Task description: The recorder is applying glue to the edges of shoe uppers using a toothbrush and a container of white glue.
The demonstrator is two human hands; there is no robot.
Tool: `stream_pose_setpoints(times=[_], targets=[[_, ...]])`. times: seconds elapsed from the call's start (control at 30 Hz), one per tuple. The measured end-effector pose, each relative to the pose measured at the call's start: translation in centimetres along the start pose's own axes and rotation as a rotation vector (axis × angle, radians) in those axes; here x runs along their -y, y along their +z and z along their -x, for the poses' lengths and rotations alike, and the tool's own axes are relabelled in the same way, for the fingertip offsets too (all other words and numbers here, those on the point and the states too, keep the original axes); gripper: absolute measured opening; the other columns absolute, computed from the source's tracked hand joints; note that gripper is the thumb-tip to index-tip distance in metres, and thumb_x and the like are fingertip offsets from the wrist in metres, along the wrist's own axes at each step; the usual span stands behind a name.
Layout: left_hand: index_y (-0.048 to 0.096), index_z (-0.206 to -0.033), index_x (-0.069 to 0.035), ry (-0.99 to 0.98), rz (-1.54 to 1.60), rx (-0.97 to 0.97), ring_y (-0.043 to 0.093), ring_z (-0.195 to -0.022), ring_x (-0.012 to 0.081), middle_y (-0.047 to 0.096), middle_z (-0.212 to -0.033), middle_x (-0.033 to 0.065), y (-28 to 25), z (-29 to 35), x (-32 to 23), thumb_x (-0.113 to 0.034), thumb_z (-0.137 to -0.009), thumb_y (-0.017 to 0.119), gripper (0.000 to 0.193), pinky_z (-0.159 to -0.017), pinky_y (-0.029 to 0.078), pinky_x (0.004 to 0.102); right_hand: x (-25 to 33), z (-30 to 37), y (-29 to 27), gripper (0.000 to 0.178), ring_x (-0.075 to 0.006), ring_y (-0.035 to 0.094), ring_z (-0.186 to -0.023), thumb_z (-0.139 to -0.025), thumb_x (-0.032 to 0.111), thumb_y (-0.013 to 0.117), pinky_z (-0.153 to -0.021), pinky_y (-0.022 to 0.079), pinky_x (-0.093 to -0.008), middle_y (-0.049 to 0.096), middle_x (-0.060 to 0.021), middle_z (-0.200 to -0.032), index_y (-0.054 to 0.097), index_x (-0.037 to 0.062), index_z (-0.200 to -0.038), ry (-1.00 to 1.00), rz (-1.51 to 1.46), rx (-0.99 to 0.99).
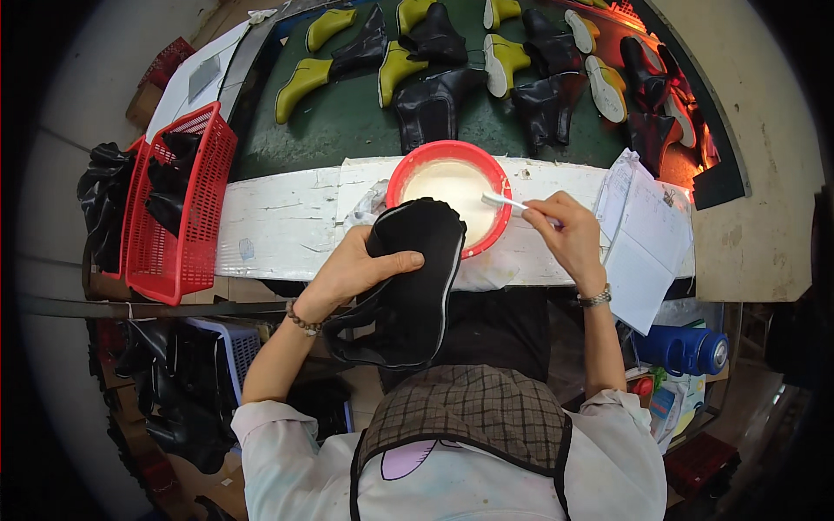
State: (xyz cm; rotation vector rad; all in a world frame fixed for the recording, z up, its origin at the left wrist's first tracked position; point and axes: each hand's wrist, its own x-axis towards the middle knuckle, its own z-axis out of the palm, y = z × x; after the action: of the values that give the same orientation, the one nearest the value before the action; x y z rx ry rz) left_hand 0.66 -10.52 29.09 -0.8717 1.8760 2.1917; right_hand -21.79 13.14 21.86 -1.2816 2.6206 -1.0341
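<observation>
My left hand (354,267) grips a black boot upper (413,300), with the thumb lying on its dark surface and a pale line along the right edge. The upper is tilted in front of my lap, and its top overlaps the near left side of a red bowl (415,156). Cream-coloured liquid (443,184) fills part of that bowl. Between the fingers of my right hand (569,239) is a white brush (504,201), shaped like a toothbrush. Its head is above the bowl's right side; whether it touches the liquid I cannot tell.
Beyond the white ledge (282,213), a green surface (304,143) carries several yellow-green boot lasts (300,87) and black uppers (426,108). Red baskets (204,195) stand at left. Papers (647,230) lie at right, above a blue flask (682,349). Orange light glows at far right.
</observation>
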Motion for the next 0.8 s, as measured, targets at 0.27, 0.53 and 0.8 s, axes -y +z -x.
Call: stream_pose_setpoints(times=[0.27, 0.53, 0.8], targets=[[0.071, -0.111, 0.005, -0.055, -0.07, 0.103, 0.071, -0.082, 0.0125, 0.076, -0.094, 0.0094, 0.6, -0.1, -1.4, -0.006, -0.081, 0.081, 0.034, -0.075, 0.058, 0.0257, 4.1, -2.1, -2.0, 0.022, -0.0096, 0.06, -0.073, -0.083, 0.004, 0.082, -0.06, 0.044, -0.0234, 0.068, -0.0025, -0.086, 0.08, 0.0059, -0.105, -0.285, -0.552, 0.081], [0.072, -0.108, 0.006, 0.04, 0.02, 0.015, 0.07, -0.081, 0.012, 0.075, -0.094, 0.009, -0.1, 0.4, -1.8, -0.005, -0.082, 0.078, 0.029, -0.075, 0.057, 0.0252, 3.6, -2.4, -1.3, 0.025, -0.0129, 0.063, -0.08, -0.078, 0.007, 0.086, -0.067, 0.049, -0.0249, 0.069, -0.0034, -0.089, 0.081, 0.0072, -0.103, -0.376, -0.542, 0.029], [0.072, -0.106, 0.005, 0.258, 0.127, -0.215, 0.069, -0.081, 0.0121, 0.075, -0.094, 0.007, -0.5, 0.5, -2.8, -0.006, -0.087, 0.075, 0.022, -0.075, 0.057, 0.0251, 4.5, -1.7, -0.4, 0.022, -0.0127, 0.065, -0.08, -0.078, 0.003, 0.085, -0.067, 0.05, -0.0246, 0.07, -0.0048, -0.091, 0.081, 0.0052, -0.099, -0.361, -0.593, 0.075]])
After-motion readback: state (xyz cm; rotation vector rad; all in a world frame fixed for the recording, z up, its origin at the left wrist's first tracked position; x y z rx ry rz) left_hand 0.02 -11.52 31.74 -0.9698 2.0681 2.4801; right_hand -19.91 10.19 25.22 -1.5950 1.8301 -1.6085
